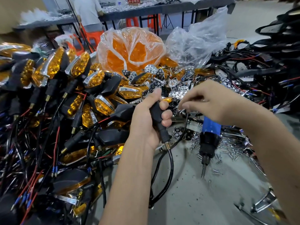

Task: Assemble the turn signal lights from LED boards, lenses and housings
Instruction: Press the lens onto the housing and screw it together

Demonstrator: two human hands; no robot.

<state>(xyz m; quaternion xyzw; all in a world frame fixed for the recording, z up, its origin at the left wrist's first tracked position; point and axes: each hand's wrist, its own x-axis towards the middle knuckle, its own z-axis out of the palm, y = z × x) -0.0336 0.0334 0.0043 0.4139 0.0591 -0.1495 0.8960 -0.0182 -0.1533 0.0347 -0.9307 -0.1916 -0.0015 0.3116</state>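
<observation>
My left hand (150,117) grips a black turn signal housing (158,118) by its stem, with an amber lens (167,99) showing at the top. A black cable (170,166) runs from the brass end of the stem and loops down over the table. My right hand (211,101) hovers just right of the housing, its fingers curled and pinching a thin wire or small part (181,110) that is too small to name. Chrome reflectors (177,94) and black LED boards (155,85) lie heaped right behind both hands.
Finished amber lights with red and black wires (69,88) pile up on the left. A bag of orange lenses (131,49) and an empty clear bag (196,39) stand behind. A blue electric screwdriver (209,135) lies among loose screws (230,151). Wire harnesses (259,65) fill the right. A person (89,13) stands at a far bench.
</observation>
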